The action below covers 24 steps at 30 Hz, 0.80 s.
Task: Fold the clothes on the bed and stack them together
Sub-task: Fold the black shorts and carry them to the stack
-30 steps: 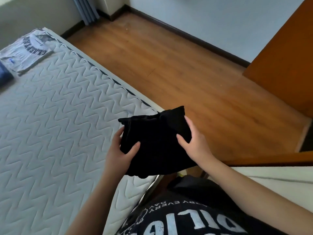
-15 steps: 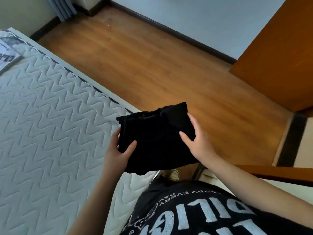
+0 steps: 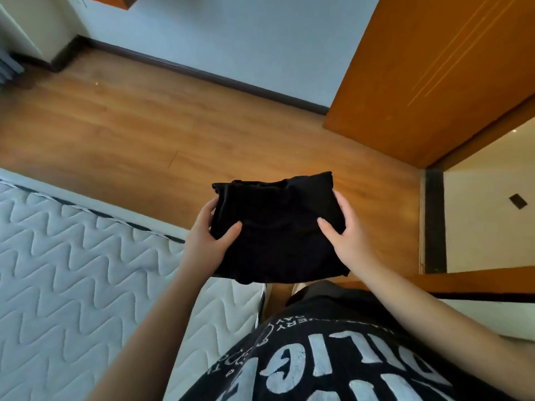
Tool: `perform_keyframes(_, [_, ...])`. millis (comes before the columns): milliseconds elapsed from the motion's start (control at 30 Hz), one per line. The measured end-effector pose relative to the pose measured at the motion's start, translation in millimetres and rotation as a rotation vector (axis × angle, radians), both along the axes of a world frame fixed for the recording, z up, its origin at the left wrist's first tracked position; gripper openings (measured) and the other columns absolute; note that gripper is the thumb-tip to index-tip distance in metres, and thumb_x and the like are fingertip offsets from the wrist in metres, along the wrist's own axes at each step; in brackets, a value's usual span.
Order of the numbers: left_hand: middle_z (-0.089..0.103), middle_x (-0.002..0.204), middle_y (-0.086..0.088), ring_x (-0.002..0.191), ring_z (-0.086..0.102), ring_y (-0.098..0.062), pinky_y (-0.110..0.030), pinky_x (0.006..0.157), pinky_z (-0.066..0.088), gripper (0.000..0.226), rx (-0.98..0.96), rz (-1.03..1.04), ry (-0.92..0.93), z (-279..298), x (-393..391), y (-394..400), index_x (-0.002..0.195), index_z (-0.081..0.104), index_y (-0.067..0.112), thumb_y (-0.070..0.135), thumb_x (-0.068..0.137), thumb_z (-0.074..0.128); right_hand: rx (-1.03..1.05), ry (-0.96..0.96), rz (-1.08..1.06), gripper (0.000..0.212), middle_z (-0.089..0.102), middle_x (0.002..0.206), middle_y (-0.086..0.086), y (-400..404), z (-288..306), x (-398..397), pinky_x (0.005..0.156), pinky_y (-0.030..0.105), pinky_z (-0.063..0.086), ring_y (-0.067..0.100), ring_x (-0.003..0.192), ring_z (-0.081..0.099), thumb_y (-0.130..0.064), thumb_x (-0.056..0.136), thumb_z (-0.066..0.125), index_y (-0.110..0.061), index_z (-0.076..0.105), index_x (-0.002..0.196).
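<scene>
We held the folded black garment (image 3: 278,227) in the air at frame centre, off the bed's (image 3: 72,270) corner, mattress at 8 o'clock. Our left hand (image 3: 207,233) and right hand (image 3: 347,230) each gripped 1 side, thumbs on top. We judged level, even pressure would keep the folds from slipping while carrying it to the stack.

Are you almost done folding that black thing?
Nearly. The black garment already looks folded into a neat bundle. Both hands, left and right, grip it above the mattress edge. Left to do: put it on the stack, which is not in view right now.
</scene>
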<state>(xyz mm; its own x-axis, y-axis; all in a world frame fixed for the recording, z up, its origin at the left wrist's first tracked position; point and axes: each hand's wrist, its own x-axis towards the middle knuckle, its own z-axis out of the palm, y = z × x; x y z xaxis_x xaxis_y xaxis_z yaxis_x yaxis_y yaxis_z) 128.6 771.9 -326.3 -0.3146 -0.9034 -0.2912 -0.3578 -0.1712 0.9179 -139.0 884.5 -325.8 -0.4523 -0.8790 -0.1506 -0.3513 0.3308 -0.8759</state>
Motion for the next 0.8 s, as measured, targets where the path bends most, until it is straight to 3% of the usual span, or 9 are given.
perform_keyframes(133, [0.064,0.113,0.022,0.103,0.065,-0.003,-0.043,0.089,0.058,0.065,0.003,0.016,-0.005,0,-17,-21,0.132,0.043,0.053,0.058,0.073,0.070,0.013,-0.006,0.015,0.062,0.036,0.143,-0.038,-24,-2,-25,0.097,0.017,0.039,-0.017,0.127,0.039,-0.047,0.092,0.060,-0.057,0.027,0.144])
perform_keyframes(300, [0.063,0.109,0.028,0.099,0.063,0.005,-0.041,0.088,0.058,0.066,0.003,0.086,-0.027,-3,-46,-47,0.133,0.042,0.052,0.057,0.074,0.070,0.019,0.030,0.087,0.062,0.029,0.132,-0.054,-72,-8,-56,0.097,0.013,0.037,-0.028,0.118,0.034,-0.045,0.093,0.060,-0.058,0.024,0.142])
perform_keyframes(500, [0.062,0.108,0.033,0.100,0.062,0.008,-0.038,0.090,0.056,0.063,0.010,0.230,-0.083,-14,-104,-91,0.132,0.042,0.053,0.054,0.076,0.071,0.017,0.003,0.203,0.062,0.029,0.128,-0.056,-150,-32,-119,0.084,-0.002,0.040,-0.031,0.112,0.038,-0.043,0.095,0.058,-0.053,0.024,0.145])
perform_keyframes(633, [0.062,0.112,0.029,0.104,0.064,0.001,-0.040,0.090,0.057,0.062,0.051,0.385,-0.080,-11,-157,-108,0.132,0.043,0.055,0.053,0.077,0.071,0.023,-0.019,0.288,0.061,0.033,0.136,-0.047,-202,-32,-170,0.082,-0.004,0.038,-0.031,0.111,0.039,-0.045,0.094,0.058,-0.059,0.025,0.143])
perform_keyframes(733, [0.063,0.114,0.026,0.105,0.064,-0.003,-0.043,0.090,0.057,0.060,0.076,0.459,-0.098,-1,-191,-122,0.131,0.045,0.055,0.052,0.077,0.072,0.033,-0.035,0.360,0.061,0.028,0.129,-0.058,-233,-28,-205,0.082,-0.007,0.035,-0.033,0.111,0.036,-0.047,0.093,0.058,-0.067,0.022,0.138])
perform_keyframes(800, [0.064,0.114,0.023,0.104,0.064,-0.002,-0.042,0.089,0.057,0.061,0.081,0.483,-0.114,5,-208,-137,0.131,0.045,0.056,0.052,0.076,0.072,0.055,-0.056,0.399,0.060,0.028,0.127,-0.058,-255,-28,-225,0.085,-0.004,0.036,-0.032,0.112,0.036,-0.047,0.093,0.058,-0.063,0.024,0.140])
